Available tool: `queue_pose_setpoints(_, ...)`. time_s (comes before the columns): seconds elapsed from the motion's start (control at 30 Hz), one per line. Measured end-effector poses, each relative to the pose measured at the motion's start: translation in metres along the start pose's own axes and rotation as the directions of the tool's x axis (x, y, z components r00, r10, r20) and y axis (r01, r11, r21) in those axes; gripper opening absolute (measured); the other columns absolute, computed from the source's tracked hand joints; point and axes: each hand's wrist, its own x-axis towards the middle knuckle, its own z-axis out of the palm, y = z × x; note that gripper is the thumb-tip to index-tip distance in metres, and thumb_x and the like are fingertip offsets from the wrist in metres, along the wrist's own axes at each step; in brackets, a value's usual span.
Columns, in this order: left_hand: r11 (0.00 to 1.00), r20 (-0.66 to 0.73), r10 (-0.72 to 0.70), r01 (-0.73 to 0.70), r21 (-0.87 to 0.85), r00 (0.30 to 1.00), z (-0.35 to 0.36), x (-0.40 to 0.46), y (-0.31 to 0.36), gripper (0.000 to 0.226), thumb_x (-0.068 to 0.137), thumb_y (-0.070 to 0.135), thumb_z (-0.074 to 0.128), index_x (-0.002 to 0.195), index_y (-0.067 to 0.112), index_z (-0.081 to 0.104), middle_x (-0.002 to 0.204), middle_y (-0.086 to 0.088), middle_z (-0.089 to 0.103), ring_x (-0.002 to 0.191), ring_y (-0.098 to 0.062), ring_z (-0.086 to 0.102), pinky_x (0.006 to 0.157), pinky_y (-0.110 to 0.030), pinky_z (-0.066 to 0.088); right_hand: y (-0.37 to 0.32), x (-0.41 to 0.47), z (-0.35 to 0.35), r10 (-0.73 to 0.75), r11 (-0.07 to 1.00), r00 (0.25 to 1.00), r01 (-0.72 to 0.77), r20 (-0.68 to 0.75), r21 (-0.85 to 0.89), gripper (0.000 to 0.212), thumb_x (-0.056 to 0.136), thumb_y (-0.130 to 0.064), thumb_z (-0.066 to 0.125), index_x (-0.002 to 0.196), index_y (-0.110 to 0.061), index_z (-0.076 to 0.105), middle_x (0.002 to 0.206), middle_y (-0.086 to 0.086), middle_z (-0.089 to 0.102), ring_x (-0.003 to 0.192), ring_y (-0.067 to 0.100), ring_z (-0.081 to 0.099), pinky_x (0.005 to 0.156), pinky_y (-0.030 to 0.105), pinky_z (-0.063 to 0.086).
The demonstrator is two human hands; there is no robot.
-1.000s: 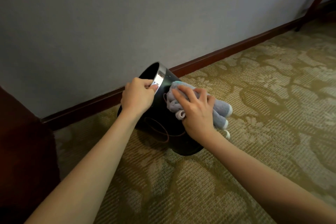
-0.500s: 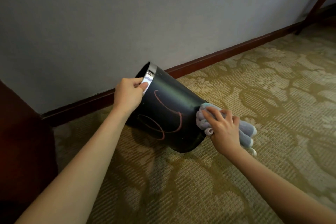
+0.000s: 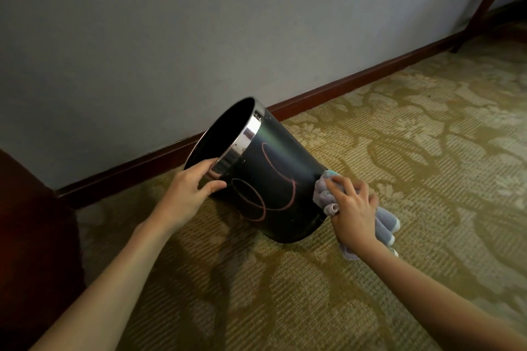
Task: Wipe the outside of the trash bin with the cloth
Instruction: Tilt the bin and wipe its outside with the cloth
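Patterned carpet (image 3: 399,151), mid-frame: left hand (image 3: 188,194) gripping tilted trash bin (image 3: 273,179) rim, exposing side; right hand (image 3: 353,211) pressing bunched cloth (image 3: 325,194) near base.

I can read no words, labels, brands or numbers anywhere in front of me. The only marks are pink looping scribbles on the black outer wall of the trash bin (image 3: 273,179), and they form no letters or digits I can make out. Its shiny metal rim band (image 3: 245,139) carries a few small dark specks, too small to tell whether they are print.
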Motion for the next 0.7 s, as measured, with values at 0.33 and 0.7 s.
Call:
queue_pose_setpoints(0.33, 0.995, -0.095, 0.074, -0.08, -0.059, 0.993, 0.012, -0.006, 0.002, 0.033, 0.098, 0.018, 0.042, 0.127, 0.033, 0.047, 0.112, 0.03, 0.054, 0.109, 0.015, 0.05, 0.084, -0.002, 0.04, 0.003, 0.001, 0.005, 0.064, 0.996, 0.998, -0.064, -0.006, 0.062, 0.057, 0.084, -0.006, 0.055, 0.134, -0.031, 0.048, 0.139, -0.007, 0.044, 0.112, 0.027, 0.034, 0.086, 0.042, 0.033)
queue_pose_setpoints(0.7, 0.997, -0.268, -0.019, 0.0, -0.071, 0.963, 0.023, -0.001, 0.003, 0.034, 0.094, -0.003, 0.043, 0.108, 0.023, 0.06, 0.098, 0.005, 0.064, 0.096, -0.002, 0.061, 0.074, -0.002, 0.044, -0.027, 0.022, -0.021, -0.04, 0.976, 0.994, 0.061, -0.103, 0.21, 0.062, 0.081, -0.003, 0.047, 0.135, -0.034, 0.047, 0.139, -0.01, 0.043, 0.11, 0.025, 0.035, 0.087, 0.041, 0.03)
